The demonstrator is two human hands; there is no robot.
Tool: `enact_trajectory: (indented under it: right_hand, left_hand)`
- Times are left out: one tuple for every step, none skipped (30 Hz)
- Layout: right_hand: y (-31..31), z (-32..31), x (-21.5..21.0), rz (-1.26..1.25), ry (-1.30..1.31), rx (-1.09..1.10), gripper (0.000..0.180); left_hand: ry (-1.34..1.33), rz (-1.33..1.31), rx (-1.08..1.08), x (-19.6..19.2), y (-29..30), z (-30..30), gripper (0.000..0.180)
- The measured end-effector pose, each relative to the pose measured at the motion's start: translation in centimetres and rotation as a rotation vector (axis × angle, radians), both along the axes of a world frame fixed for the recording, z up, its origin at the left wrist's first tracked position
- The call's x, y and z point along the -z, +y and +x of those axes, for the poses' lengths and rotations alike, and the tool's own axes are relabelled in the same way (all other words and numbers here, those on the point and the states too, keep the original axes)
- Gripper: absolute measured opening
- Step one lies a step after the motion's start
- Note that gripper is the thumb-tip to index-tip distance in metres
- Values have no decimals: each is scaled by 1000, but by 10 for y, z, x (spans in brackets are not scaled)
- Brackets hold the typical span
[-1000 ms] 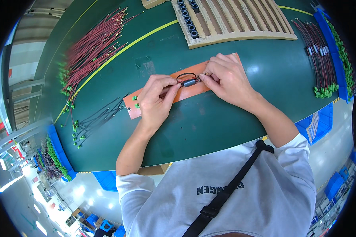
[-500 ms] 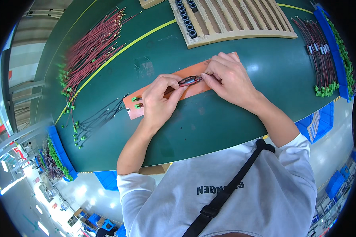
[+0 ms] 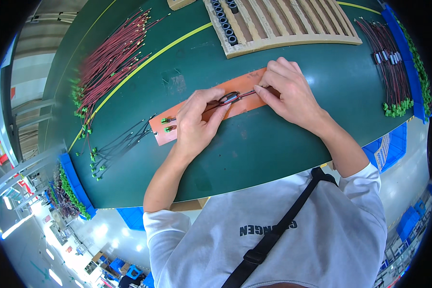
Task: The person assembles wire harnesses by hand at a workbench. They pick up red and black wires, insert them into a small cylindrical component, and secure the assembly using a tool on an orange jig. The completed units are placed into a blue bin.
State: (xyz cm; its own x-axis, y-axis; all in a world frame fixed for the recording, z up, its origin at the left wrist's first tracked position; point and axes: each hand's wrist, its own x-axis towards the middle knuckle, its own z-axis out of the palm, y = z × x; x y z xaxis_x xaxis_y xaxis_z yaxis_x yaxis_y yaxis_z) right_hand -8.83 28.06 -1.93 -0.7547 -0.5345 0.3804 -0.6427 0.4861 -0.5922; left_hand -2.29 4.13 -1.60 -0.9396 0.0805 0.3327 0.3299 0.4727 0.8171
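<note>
A long orange board (image 3: 247,104) lies slantwise on the green table beneath both hands. Over its middle is a black ring-shaped core (image 3: 229,98) with red and black wires (image 3: 247,93) passing through and around it. My left hand (image 3: 199,113) pinches the core's left side between thumb and fingers. To the right, my right hand (image 3: 288,91) grips the wires with thumb and index finger, drawing them straight. Two small green connectors (image 3: 170,128) stick out left of my left hand, over the board's left end; their wires run under that hand.
Far left lies a pile of red wires (image 3: 115,57), with loose black wires (image 3: 125,141) nearer. A slatted wooden rack (image 3: 293,43) holding black ring cores (image 3: 225,26) stands at the back. Finished-looking wire bundles (image 3: 391,72) lie right, beside a blue bin (image 3: 408,72).
My right hand has moved to the right, away from the core, and a longer stretch of wire shows between them. My left hand stays nearly in place.
</note>
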Motion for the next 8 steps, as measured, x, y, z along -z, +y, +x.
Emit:
enact_trajectory:
  right_hand:
    - [1, 0, 0, 1, 0, -1, 11]
    - [1, 0, 0, 1, 1, -3, 11]
    - [2, 0, 0, 5, -6, -2, 11]
    - [2, 0, 0, 9, -13, -4, 11]
    - [2, 0, 0, 13, -20, -5, 11]
    - [2, 0, 0, 12, -24, -4, 11]
    - [2, -1, 0, 10, -28, -4, 11]
    - [2, -1, 1, 8, -32, -4, 11]
  left_hand:
    - [12, -39, 33, -1, -1, -1, 22]
    - [24, -78, 66, -3, -3, -3, 24]
    - [36, -117, 99, -3, -5, -5, 26]
    - [44, -124, 111, -3, -6, -5, 26]
    - [53, -131, 123, -3, -7, -5, 25]
    - [62, -139, 136, -2, -8, -6, 25]
    - [70, -144, 152, -2, -9, -6, 27]
    - [78, -149, 168, 0, -10, -7, 29]
